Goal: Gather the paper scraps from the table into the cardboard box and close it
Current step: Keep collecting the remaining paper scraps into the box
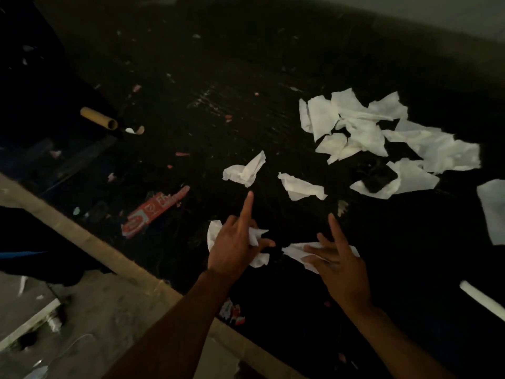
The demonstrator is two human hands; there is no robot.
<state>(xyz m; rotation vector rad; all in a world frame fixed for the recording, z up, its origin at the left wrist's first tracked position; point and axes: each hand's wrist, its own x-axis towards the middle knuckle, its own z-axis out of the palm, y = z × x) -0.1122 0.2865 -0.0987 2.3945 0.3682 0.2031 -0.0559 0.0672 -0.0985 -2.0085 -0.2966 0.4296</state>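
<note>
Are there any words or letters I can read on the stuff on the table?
"F": a big white letter on the red wrapper; whatever follows it is too blurred to read.
The round white logo at the red wrapper's lower end is too blurred to read.
The small red and white scrap near the table edge is too small to read.
The white paper scraps and cardboard tube show no writing.

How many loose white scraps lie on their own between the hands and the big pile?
2: a crumpled scrap just beyond the left hand's forefinger, and a flatter scrap to its right. Others may be hidden.
</note>
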